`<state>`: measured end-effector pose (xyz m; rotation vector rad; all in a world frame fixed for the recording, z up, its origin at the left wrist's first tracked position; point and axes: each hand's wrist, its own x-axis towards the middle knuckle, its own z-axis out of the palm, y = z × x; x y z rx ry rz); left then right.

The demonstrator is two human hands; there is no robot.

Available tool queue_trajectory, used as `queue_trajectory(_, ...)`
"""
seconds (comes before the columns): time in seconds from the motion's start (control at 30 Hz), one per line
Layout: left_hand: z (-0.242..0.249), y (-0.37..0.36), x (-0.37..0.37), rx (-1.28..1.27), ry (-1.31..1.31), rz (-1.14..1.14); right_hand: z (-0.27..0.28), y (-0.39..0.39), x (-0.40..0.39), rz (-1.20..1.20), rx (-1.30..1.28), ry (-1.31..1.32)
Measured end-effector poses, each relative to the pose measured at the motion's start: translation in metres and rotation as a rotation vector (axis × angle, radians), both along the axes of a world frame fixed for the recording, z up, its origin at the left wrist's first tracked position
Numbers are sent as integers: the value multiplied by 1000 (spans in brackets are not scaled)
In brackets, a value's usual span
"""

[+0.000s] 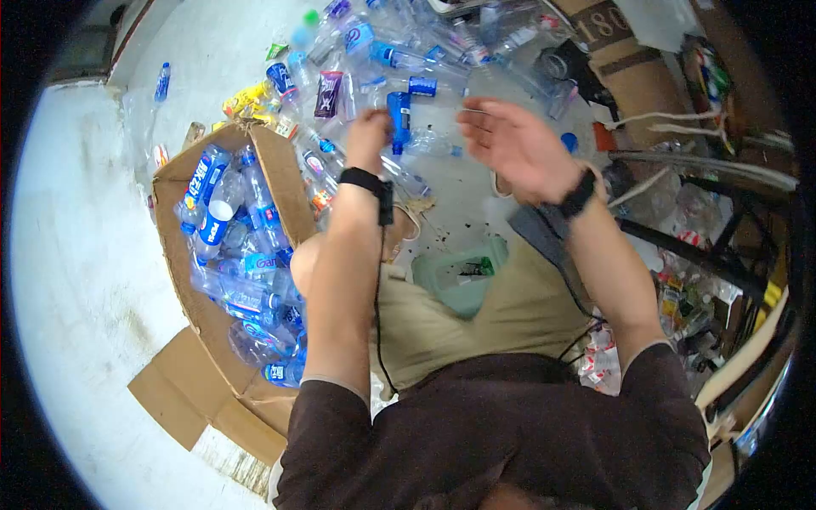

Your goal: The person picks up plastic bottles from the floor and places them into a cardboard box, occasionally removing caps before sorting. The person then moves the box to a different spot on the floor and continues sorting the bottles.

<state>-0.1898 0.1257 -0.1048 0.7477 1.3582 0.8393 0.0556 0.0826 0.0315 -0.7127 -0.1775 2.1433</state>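
Observation:
My left hand [369, 140] is closed, its curled fingers right at the side of a blue-labelled plastic bottle [399, 121]. Whether those fingers grip anything, I cannot tell. To the right, my right hand [512, 140] is open, palm turned inward and fingers apart, with nothing in it. Beneath and beyond both hands lies a spread of used plastic bottles, among them a bottle with a purple label [328, 93] and another with a blue label [422, 86]. A clear bottle [433, 144] lies on the floor between the hands.
At left stands a cardboard box [285, 183] full of bottles. A pale green plastic basin [433, 276] sits between my knees. On the right are a dark metal frame [680, 234], bagged waste [599, 365] and cardboard [633, 81]. A lone bottle [162, 82] lies far left.

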Motion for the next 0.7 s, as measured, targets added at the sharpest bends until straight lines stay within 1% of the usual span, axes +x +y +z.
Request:
queue_trajectory(0.03, -46, -7, 0, -139, 30, -32, -29, 21, -15, 40, -55, -42)
queue_trajectory(0.07, -77, -23, 5, -238, 211, -119, -51, 36, -24, 80, -109, -84)
queue_trajectory(0.1, -120, -48, 9, -234, 413, -167, -63, 44, -27, 90, -124, -74)
queue_trajectory(0.13, -163, -73, 12, -245, 613, -213, -74, 48, -29, 58, -199, -174)
queue_trajectory(0.17, -187, -85, 14, -499, 401, -144, -85, 50, -32, 27, -271, -274)
queue_trajectory(0.2, -169, -84, 26, -519, 423, -121, -72, 54, -40, -67, -333, -379)
queue_trajectory(0.23, -150, -83, 38, -539, 445, -97, -65, 65, -43, -54, -350, -374)
queue_trajectory(0.27, -215, -106, 36, -585, 500, 65, -59, 76, -44, -55, -303, -229)
queue_trajectory(0.3, -253, -120, 37, -625, 558, 222, -58, 85, -43, -64, -256, -84)
queue_trajectory(0.33, -256, -116, 43, -637, 568, 223, -61, 90, -41, -61, -269, -76)
queue_trajectory(0.37, -257, -112, 49, -661, 580, 240, -64, 94, -37, -104, -307, -122)
queue_trajectory(0.43, -251, -106, 60, -696, 599, 241, -65, 96, -29, -158, -362, -167)
queue_trajectory(0.5, -246, -94, 68, -642, 814, 250, -63, 101, -21, -178, -374, -182)
queue_trajectory(0.53, -242, -92, 67, -638, 820, 244, -64, 103, -17, -186, -373, -175)
queue_trajectory(0.6, -228, -93, 63, -631, 586, 361, -65, 104, -13, -210, -373, -151)
queue_trajectory(0.63, -209, -87, 68, -619, 589, 360, -66, 105, -12, -229, -363, -130)
queue_trajectory(0.67, -189, -84, 76, -694, 358, 541, -67, 105, -12, -231, -354, -122)
queue_trajectory(0.7, -160, -78, 83, -761, 121, 717, -69, 105, -13, -246, -337, -173)
